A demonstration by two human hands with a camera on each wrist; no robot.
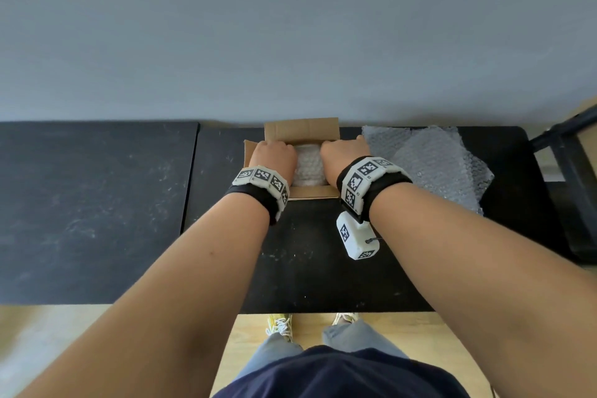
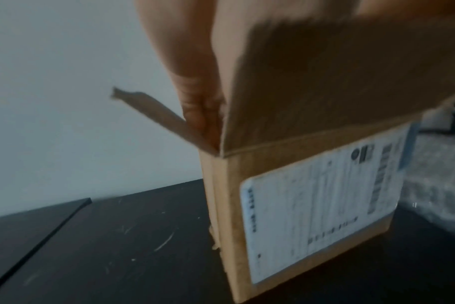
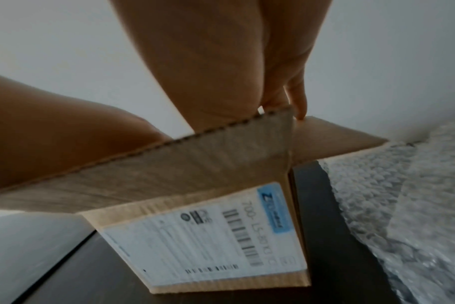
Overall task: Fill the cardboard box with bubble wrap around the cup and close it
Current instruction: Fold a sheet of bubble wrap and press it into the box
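The cardboard box stands open on the black table near the wall, with a white shipping label on its near side. Crumpled bubble wrap fills its middle, and the cup is hidden beneath it. My left hand reaches down into the box's left side, with a straight finger in the corner between the left flap and the near flap. My right hand reaches into the right side. Its fingers point down, and one tip touches the right flap. The far flap stands upright.
Loose bubble wrap sheets lie on the table right of the box. The black table stretches left and toward me, backed by a grey wall. A dark frame stands at the far right edge.
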